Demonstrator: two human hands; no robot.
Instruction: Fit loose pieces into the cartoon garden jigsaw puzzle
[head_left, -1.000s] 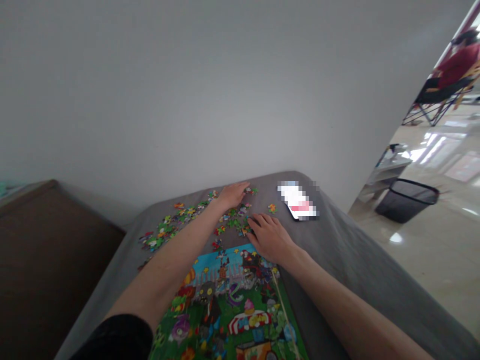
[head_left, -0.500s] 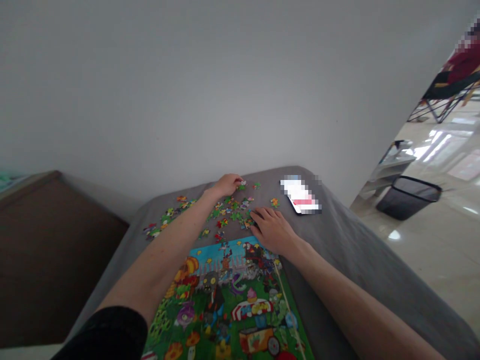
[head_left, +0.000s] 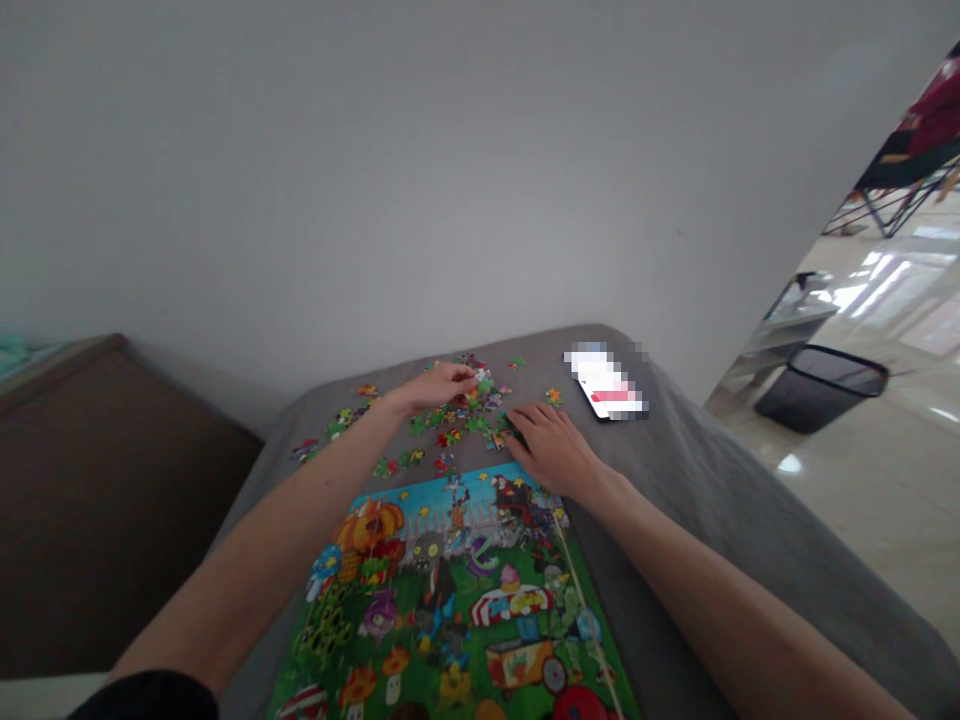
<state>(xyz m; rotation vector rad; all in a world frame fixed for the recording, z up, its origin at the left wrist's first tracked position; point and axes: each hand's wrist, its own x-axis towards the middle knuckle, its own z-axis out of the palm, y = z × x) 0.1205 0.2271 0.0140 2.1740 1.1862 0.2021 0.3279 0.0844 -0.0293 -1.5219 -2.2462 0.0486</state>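
Note:
Loose jigsaw puzzle pieces (head_left: 450,437) lie scattered on a grey cloth-covered table (head_left: 637,540). My left hand (head_left: 439,388) is over the far part of the pile, thumb and fingers pinched on a small green-and-white puzzle piece (head_left: 482,382); the fingers partly hide it. Resting palm down is my right hand (head_left: 553,447), its fingers slightly apart, the tips beside pieces at the pile's right edge. Nearest me lies a colourful puzzle picture (head_left: 450,600) of cartoon zombies and plants, with a thin pale strip along its right side.
A phone (head_left: 607,385) with a lit, blurred screen lies at the far right of the table. A white wall (head_left: 465,180) stands directly behind. A brown panel (head_left: 112,500) is at left; a dark bin (head_left: 817,388) and a folding chair (head_left: 911,165) are on the floor at right.
My left hand has moved back toward me and slightly left, from the far edge into the pile. My right hand stays in nearly the same place. The view has shifted slightly.

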